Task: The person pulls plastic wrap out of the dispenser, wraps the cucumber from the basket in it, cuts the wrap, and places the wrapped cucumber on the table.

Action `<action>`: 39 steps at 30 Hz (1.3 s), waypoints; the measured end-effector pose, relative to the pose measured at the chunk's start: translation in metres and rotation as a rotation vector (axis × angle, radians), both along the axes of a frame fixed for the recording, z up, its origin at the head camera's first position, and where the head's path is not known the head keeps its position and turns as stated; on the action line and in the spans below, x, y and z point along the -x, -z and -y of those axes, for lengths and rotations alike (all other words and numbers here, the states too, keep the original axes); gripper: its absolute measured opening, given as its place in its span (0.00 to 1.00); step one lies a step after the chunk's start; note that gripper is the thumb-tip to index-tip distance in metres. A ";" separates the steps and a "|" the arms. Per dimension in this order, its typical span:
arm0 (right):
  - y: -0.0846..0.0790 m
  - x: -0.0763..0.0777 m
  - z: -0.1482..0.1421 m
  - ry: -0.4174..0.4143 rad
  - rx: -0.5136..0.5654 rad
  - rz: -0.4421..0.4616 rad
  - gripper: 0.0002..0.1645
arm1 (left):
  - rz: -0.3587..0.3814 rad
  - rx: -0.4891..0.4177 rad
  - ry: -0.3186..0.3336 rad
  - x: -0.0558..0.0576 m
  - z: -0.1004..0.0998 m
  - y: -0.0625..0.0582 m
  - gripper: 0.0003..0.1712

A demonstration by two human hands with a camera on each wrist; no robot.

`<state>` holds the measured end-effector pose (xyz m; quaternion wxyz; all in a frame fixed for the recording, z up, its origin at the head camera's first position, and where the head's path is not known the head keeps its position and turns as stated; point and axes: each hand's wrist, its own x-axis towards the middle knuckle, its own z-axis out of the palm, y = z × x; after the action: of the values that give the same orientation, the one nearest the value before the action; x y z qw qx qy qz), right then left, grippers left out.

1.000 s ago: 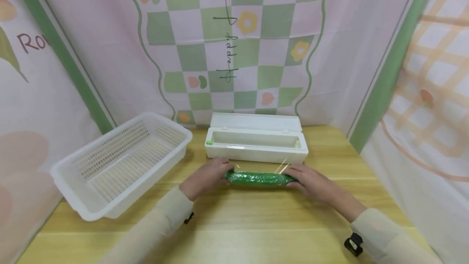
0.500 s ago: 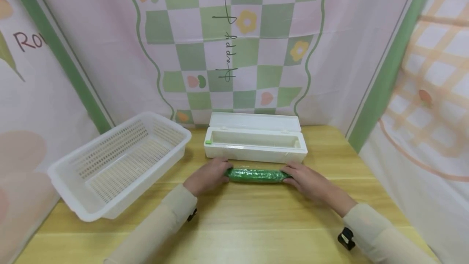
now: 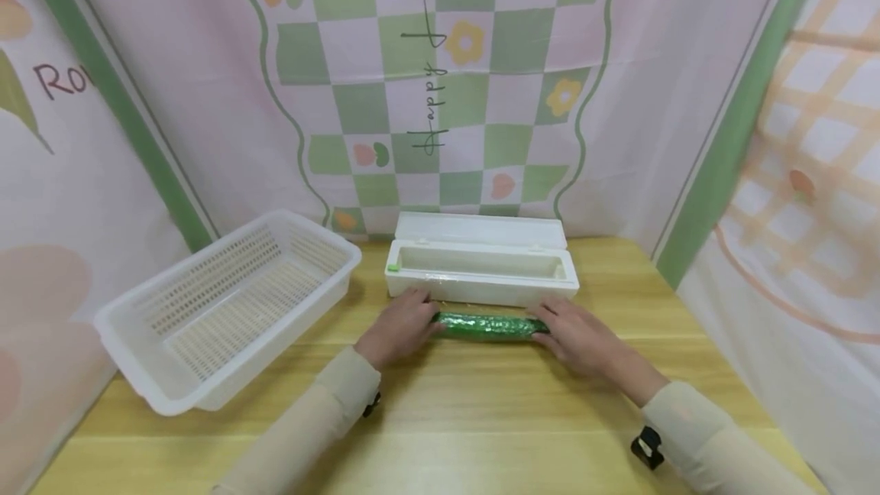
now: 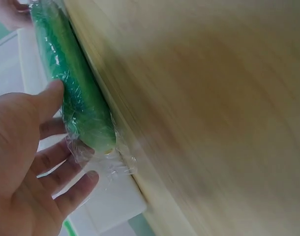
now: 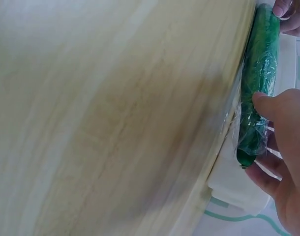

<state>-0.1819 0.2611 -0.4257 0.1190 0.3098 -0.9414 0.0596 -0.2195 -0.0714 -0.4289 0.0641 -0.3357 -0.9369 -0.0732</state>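
Head view: your left hand [image 3: 400, 327] and right hand [image 3: 576, 336] held opposite ends of a cucumber [image 3: 488, 326], just in front of a white box [image 3: 481, 291] on the counter [image 3: 481, 426]. Left wrist view: your thumb and fingers clamped it, clear film [image 4: 121, 168] jutting past its end. Right wrist view: your thumb and fingers clamped the other end.

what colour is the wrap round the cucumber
The wrap is clear, with the green cucumber showing through; the left wrist view shows it best.

In head view, tips of cucumber [image 3: 490, 328] behind left hand [image 3: 402, 325] and right hand [image 3: 580, 336], sleeves [image 3: 302, 418] past lower edge
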 end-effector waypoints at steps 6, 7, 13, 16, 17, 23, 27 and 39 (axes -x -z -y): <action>0.001 0.003 0.000 0.010 0.025 -0.026 0.17 | -0.019 -0.019 -0.030 0.001 -0.004 0.002 0.19; 0.001 0.004 0.000 0.011 0.023 -0.039 0.18 | -0.025 -0.026 -0.033 0.001 -0.004 0.001 0.18; 0.004 0.007 0.001 0.040 0.002 -0.096 0.25 | -0.095 -0.023 -0.053 0.002 -0.006 -0.001 0.16; 0.005 0.008 0.001 0.054 -0.004 -0.109 0.25 | -0.111 -0.014 -0.057 0.003 -0.006 -0.001 0.17; 0.004 0.007 0.001 0.059 -0.004 -0.111 0.25 | -0.113 -0.017 -0.053 0.003 -0.006 -0.001 0.17; -0.003 0.007 0.000 0.085 0.018 -0.114 0.26 | -0.098 -0.094 -0.026 0.001 0.002 -0.005 0.15; -0.009 0.008 0.003 0.059 0.051 -0.144 0.22 | -0.079 -0.164 -0.029 -0.001 0.013 -0.012 0.20; -0.036 0.024 0.034 -0.026 0.126 -0.228 0.18 | 0.017 -0.423 -0.257 0.005 0.041 -0.029 0.37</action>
<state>-0.2064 0.2268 -0.3894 0.2437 0.3185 -0.9121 0.0847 -0.2247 -0.1121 -0.4001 0.1339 -0.1923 -0.9363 -0.2617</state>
